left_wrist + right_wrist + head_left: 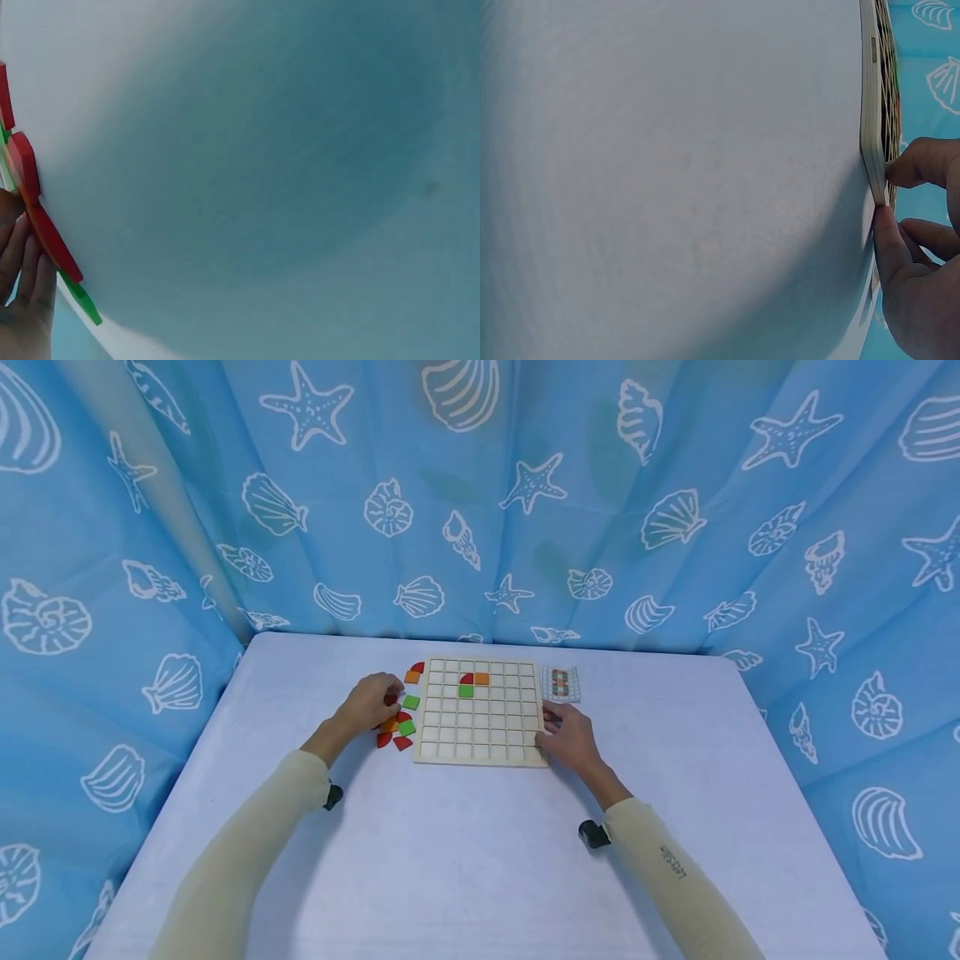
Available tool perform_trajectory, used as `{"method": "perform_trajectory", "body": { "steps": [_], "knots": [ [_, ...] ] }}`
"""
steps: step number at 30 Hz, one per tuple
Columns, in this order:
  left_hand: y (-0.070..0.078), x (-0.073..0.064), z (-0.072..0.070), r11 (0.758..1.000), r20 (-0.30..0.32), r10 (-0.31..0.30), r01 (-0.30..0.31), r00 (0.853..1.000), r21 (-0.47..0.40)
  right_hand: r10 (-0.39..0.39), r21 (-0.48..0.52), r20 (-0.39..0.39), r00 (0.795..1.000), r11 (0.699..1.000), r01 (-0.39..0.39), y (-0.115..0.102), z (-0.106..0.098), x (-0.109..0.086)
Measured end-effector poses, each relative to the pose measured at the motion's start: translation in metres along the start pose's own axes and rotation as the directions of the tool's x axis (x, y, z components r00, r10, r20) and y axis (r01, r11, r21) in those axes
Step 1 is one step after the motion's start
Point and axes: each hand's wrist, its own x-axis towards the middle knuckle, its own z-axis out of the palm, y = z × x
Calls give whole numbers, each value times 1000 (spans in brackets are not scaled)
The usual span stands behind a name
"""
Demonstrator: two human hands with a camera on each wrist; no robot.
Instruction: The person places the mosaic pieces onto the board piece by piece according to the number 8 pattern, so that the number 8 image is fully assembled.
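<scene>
My left hand [369, 702] is at the left of the board, thumb and fingertips around a red tile [390, 699]. Orange, green and red tiles lie close below it, partly covered by the hand. In the left wrist view, the left fingers [28, 262] come up against the flat red and green pieces. A pale wooden grid board [447, 718] carries a red quarter-round tile [467, 678], an orange square [482, 679] and a green square [466, 692]. My right hand [572, 735] grips the board's right edge, thumb on top and fingers at its side.
A small card [572, 685] with a printed coloured grid pattern lies right of the board, just beyond the right hand. More loose tiles, among them a green square [411, 702], lie along the board's left side. A blue shell-print curtain [450, 560] stands behind the white table [465, 860].
</scene>
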Motion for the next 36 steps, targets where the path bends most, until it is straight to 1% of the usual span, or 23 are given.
{"method": "perform_trajectory", "body": {
  "steps": [2,7,10,13,15,19,22,26,29,33,36],
  "knots": [
    [-1,-1,0,1000,-2,-5,5,1000,-4,5,1,3,1000,1000,-6,0,1,0],
    [-2,-2,-1,998,8,-43,43,999,-48,0,-7,-4,1000,1000,0,1,1,0],
    [-2,-2,-3,999,4,-45,45,999,-18,2,1,-5,1000,1000,-2,2,2,1],
    [-2,-3,-4,998,-13,-36,36,999,42,5,10,-1,1000,1000,-5,3,2,1],
    [-3,-4,-3,998,-20,-35,36,999,52,7,9,-3,1000,1000,-7,3,2,1],
    [-4,-5,-1,1000,-33,-26,26,999,12,0,-4,-18,1000,1000,0,3,2,1],
    [-4,-6,1,1000,-59,-18,16,998,-22,-8,-2,-26,1000,1000,8,3,3,2],
    [-3,-5,4,999,-92,-12,9,996,-35,-6,13,-29,1000,1000,6,3,2,2],
    [-2,-5,4,999,-95,-14,11,995,-36,-4,15,-28,1000,1000,4,3,2,2],
    [0,-5,2,999,-80,-28,24,996,-48,5,8,-23,1000,1000,-5,3,2,3],
    [5,-4,0,999,-82,1,-4,997,-44,5,3,-18,1000,1000,-5,3,2,3]
  ]
}}
